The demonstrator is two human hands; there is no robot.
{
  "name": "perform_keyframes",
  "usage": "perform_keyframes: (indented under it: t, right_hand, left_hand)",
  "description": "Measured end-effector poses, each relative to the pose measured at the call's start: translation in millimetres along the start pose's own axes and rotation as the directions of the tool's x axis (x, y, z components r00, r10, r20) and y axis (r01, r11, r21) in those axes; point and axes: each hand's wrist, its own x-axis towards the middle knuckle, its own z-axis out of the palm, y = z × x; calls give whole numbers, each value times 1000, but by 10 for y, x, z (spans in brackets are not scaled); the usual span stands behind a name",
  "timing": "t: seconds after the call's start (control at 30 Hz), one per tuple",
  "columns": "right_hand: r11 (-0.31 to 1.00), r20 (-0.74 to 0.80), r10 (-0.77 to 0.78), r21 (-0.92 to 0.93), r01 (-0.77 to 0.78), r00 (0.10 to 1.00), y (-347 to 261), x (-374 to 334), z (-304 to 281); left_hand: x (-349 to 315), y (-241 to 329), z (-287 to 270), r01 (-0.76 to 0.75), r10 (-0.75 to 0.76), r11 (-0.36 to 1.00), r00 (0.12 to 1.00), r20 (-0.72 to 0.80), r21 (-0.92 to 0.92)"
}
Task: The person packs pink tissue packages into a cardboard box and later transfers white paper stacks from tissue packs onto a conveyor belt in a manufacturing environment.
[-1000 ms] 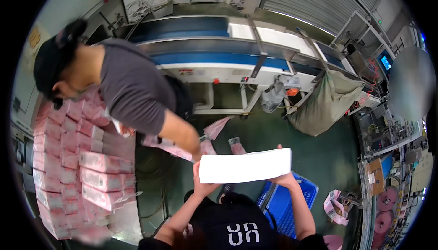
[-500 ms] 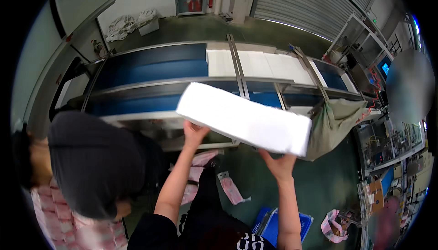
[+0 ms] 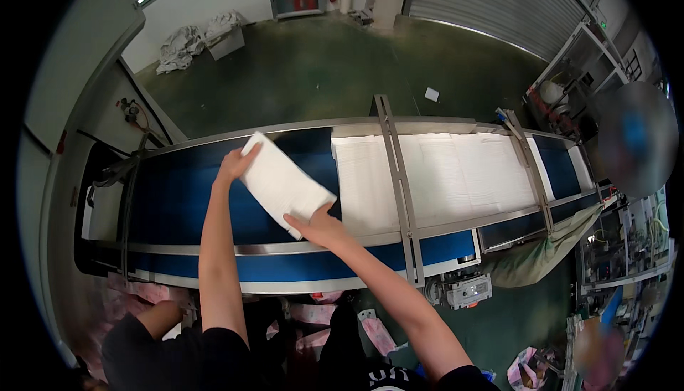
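Observation:
Between my two hands is a white stack of soft paper sheets (image 3: pixel 282 183), tilted at an angle over the blue conveyor belt (image 3: pixel 178 195). My left hand (image 3: pixel 237 163) grips its upper left end, thumb on top. At the lower right end, my right hand (image 3: pixel 318 227) holds on, its thumb over the top face. The undersides of both hands are hidden by the stack. Just right of it, a row of similar white paper stacks (image 3: pixel 463 177) lies side by side on the belt, closest to my right hand.
Metal crossbars (image 3: pixel 397 177) span the belt, and a steel rail (image 3: pixel 249 250) runs along its near side. A co-worker in a dark top (image 3: pixel 157 345) is at lower left. Pink packaging (image 3: pixel 377 334) lies on the floor. Machinery (image 3: pixel 620 241) stands at right, beside a green cloth (image 3: pixel 545 259).
Both hands have carried the white stack forward and left, from in front of the conveyor to over the belt, turning it. The view has shifted, and the co-worker sits lower in it.

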Motion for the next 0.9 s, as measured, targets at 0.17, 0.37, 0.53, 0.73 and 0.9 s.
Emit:
perform_keyframes:
  t: [0.17, 0.37, 0.53, 0.73, 0.9]
  right_hand:
    - [940, 190, -88, -308, 144, 978, -55, -110, -33]
    - [719, -75, -673, -299, 627, 736, 145, 108, 109]
    - [623, 235, -578, -491, 609, 782, -146, 448, 434]
    - [620, 191, -438, -643, 449, 878, 279, 434, 127]
    - [639, 112, -253, -727, 253, 961, 465, 404, -99]
  left_hand:
    - [447, 20, 701, -279, 277, 954, 960, -28, -113]
    - [223, 382, 1533, 220, -208, 427, 968, 142, -877]
    - [479, 77, 1570, 266, 29, 378, 954, 299, -887]
    - [197, 962, 1956, 246, 8, 404, 962, 273, -881]
    - [150, 1408, 2210, 254, 254, 159, 923, 289, -954]
